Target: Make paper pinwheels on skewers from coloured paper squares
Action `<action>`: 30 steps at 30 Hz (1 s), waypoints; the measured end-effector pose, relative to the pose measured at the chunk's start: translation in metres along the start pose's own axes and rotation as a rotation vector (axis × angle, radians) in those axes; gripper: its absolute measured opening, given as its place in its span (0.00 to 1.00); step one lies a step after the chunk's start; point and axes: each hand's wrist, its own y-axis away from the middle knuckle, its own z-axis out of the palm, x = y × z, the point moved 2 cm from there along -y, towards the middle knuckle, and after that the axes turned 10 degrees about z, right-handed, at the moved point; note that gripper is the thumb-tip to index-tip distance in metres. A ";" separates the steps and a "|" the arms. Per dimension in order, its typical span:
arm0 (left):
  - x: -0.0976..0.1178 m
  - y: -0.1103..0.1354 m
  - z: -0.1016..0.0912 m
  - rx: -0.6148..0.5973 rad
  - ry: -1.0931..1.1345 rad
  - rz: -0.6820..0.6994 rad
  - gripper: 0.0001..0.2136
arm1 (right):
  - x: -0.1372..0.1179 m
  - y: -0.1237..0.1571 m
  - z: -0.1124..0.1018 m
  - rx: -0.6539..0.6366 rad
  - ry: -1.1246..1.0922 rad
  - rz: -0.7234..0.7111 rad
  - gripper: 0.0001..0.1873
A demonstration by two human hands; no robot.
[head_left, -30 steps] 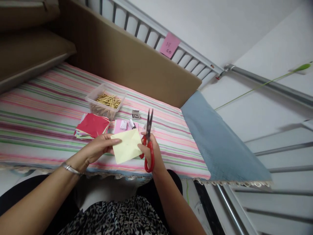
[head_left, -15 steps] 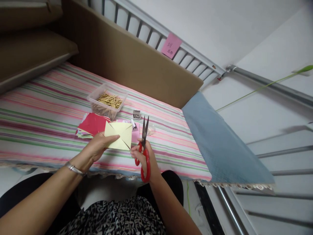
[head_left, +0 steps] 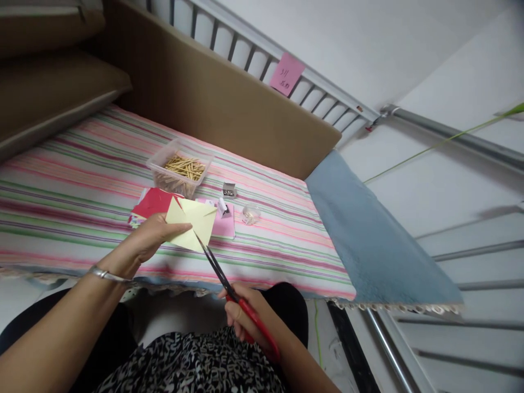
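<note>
Right hand (head_left: 250, 297), curled round red-handled scissors (head_left: 256, 322), blade tips at the near corner of a yellow paper square (head_left: 198, 215). Left hand (head_left: 149, 237), thumb on top, pinching that square's left side above striped cloth (head_left: 286, 240). Beyond: red-topped paper stack (head_left: 151, 203), pink paper (head_left: 225, 226), clear tub (head_left: 158, 170) of sticks (head_left: 186, 166).

A pink note (head_left: 287, 74) seemingly reads "311"; the line beneath (head_left: 284, 84) is illegible.

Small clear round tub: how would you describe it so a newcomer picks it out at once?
On the striped cloth, look beyond the red-handled scissors to the pink paper. Just right of that paper sits the small tub. Unlike the larger, rectangular clear box of sticks further left, it is round.
</note>
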 end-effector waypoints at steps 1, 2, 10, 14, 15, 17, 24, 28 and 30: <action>0.000 0.001 0.001 -0.013 -0.003 -0.003 0.17 | -0.002 0.000 0.000 -0.022 0.005 0.013 0.21; 0.001 0.002 0.002 -0.025 -0.008 -0.007 0.17 | -0.003 -0.001 -0.001 -0.043 0.012 0.025 0.21; 0.000 0.004 0.004 -0.088 0.013 -0.039 0.17 | -0.012 -0.005 -0.001 -0.018 0.043 0.035 0.17; 0.000 0.005 0.006 -0.100 0.014 -0.025 0.18 | -0.018 -0.005 0.002 0.017 0.020 0.033 0.17; 0.001 0.005 0.006 -0.100 0.017 -0.023 0.18 | -0.019 -0.005 0.002 0.025 0.019 0.033 0.17; 0.002 0.006 0.007 -0.099 0.028 -0.024 0.19 | -0.020 -0.005 0.003 0.033 0.023 0.037 0.16; 0.002 0.007 0.007 -0.098 0.038 -0.028 0.19 | -0.022 -0.009 0.005 0.044 0.005 0.049 0.15; 0.002 0.007 0.008 -0.098 0.038 -0.032 0.17 | -0.022 -0.014 0.005 0.049 0.023 0.019 0.16; 0.002 0.008 0.008 -0.101 0.045 -0.035 0.17 | -0.022 -0.016 0.005 0.060 0.027 -0.009 0.16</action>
